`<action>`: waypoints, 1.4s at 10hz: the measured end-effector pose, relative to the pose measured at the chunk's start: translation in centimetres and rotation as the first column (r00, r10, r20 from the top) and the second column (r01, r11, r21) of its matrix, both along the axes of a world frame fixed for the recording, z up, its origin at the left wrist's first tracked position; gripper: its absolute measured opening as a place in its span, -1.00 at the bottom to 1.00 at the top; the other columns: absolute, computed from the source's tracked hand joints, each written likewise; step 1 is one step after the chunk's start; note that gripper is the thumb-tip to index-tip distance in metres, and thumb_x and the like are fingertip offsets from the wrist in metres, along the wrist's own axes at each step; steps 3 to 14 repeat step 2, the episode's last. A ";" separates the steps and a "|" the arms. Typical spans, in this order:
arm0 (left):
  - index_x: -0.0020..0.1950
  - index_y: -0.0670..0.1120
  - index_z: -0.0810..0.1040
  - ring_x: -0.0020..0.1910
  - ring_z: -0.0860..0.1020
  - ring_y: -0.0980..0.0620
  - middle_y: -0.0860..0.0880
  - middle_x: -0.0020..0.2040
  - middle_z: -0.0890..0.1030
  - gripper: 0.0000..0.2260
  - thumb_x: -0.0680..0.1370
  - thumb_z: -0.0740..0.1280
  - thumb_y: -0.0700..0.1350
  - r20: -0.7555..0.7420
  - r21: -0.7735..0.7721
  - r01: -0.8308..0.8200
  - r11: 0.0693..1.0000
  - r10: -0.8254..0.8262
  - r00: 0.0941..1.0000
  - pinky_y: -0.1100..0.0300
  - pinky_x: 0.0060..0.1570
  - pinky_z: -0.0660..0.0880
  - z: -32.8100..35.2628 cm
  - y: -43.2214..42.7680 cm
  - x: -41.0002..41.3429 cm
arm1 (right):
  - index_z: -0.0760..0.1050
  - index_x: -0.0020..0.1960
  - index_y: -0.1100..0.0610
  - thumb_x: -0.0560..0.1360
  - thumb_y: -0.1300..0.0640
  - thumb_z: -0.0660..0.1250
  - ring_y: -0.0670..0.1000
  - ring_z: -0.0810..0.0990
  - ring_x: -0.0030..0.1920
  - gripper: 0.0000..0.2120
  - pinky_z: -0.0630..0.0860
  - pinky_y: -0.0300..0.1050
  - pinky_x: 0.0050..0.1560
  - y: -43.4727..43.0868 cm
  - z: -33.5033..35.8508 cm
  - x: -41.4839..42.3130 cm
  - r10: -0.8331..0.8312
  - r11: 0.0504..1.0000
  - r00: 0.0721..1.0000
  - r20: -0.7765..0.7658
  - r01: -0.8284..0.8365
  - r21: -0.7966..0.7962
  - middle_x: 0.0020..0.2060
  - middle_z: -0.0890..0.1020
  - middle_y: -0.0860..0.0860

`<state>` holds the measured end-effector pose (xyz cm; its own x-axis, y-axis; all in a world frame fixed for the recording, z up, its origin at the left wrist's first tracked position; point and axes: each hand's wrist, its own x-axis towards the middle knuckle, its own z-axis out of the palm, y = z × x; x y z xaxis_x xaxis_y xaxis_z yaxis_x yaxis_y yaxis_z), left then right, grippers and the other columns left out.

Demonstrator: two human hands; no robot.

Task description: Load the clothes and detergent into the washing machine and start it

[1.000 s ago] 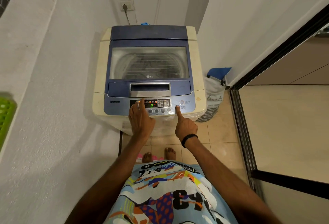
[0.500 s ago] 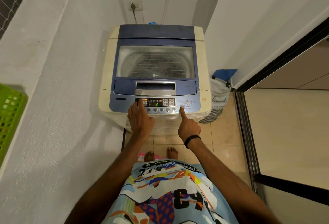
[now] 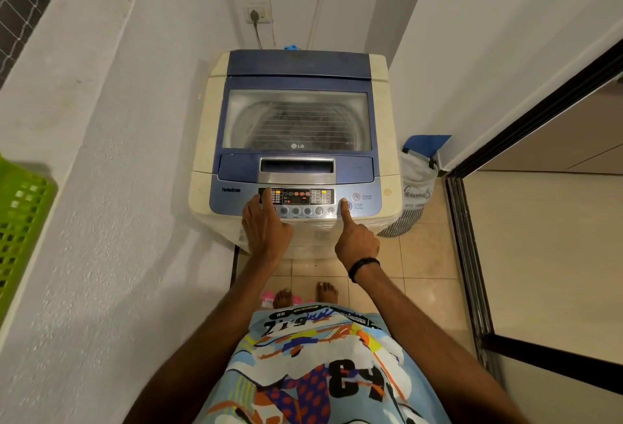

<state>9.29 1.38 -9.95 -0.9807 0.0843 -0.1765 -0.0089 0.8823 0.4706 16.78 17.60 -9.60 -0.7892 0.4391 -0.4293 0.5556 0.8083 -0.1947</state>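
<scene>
**Both hands on the washer's control panel, lid down**

At the far left a green slotted basket [image 3: 20,221] sits on the pale ledge, well apart from the machine; the rest of the scene centres on the top-loading washing machine [image 3: 296,140], which stands against the back wall between the ledge and a side wall, its blue lid [image 3: 296,113] closed and dim shapes of laundry showing through the clear window.

The left hand [image 3: 264,226] reaches forward from a straight forearm, palm down, fingers extended and loosely together – not gripping anything; its fingertips lie on the left end of the control panel [image 3: 296,201], covering the first of the round buttons. "TurboDrum" is printed on the blue fascia just left of that hand; "LG" is printed at the lower edge of the lid window. The display in the middle of the panel glows with small orange and red marks, too small to read.

The right hand [image 3: 355,241] is curled into a loose fist with only the index finger out, holding nothing; a black band [image 3: 362,266] circles its wrist. The fingertip touches the panel at the round button labelled "START PAUSE" – the button itself is mostly hidden beneath it; just above sits the button marked "POWER".

Right of the machine a white laundry bag [image 3: 416,194] with striped lower half and illegible script lettering stands on the tiled floor; a blue flap shows behind it.
</scene>
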 end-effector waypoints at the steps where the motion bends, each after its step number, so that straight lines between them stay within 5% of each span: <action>1: 0.48 -0.12 0.30 0.41 0.38 -0.16 -0.18 0.37 0.46 -0.33 0.41 0.47 -0.23 -0.028 0.011 -0.001 1.000 0.002 1.000 -0.02 0.41 0.37 -0.2 -0.1 -0.1 | -0.20 0.59 -0.14 0.46 0.33 0.25 0.08 0.46 -0.33 -0.08 0.42 -0.08 -0.29 -0.1 0.0 0.1 -0.002 1.000 1.000 -0.026 0.002 0.006 -0.23 0.56 0.10; 14: 0.51 -0.12 0.29 0.44 0.36 -0.16 -0.18 0.40 0.44 -0.32 0.42 0.45 -0.23 -0.028 0.026 -0.041 0.999 0.042 0.999 -0.01 0.44 0.33 -0.1 -0.1 -0.1 | -0.20 0.59 -0.15 0.47 0.33 0.24 0.07 0.47 -0.34 -0.08 0.42 -0.10 -0.31 -0.2 -0.2 -0.1 -0.034 0.999 0.995 -0.090 0.033 -0.010 -0.23 0.58 0.10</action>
